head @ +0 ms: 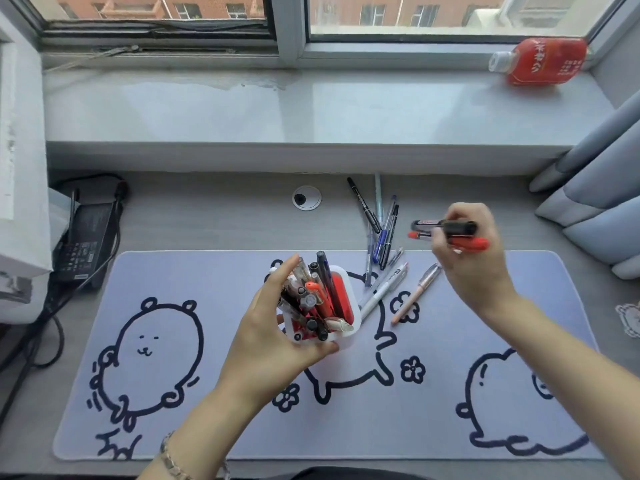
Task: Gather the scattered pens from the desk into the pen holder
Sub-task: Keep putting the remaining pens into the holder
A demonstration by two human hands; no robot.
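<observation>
A white pen holder (346, 336) with a red inside stands on the desk mat, crammed with several pens (313, 299). My left hand (273, 337) wraps around its left side and front. My right hand (467, 258) hovers above the mat's far edge to the right, gripping a black marker (446, 226) and a red marker (467, 242) held level. Several loose pens (382, 237) lie fanned between the holder and my right hand: a black one (363, 204), a white one (381, 292) and a pinkish one (415, 294) among them.
The printed desk mat (173, 393) covers most of the desk. A black power adapter with cables (86, 244) sits at the left beside a white box (20, 237). A red bottle (543, 60) lies on the window sill. Curtains (595, 202) hang at the right. A cable grommet (306, 198) is behind the holder.
</observation>
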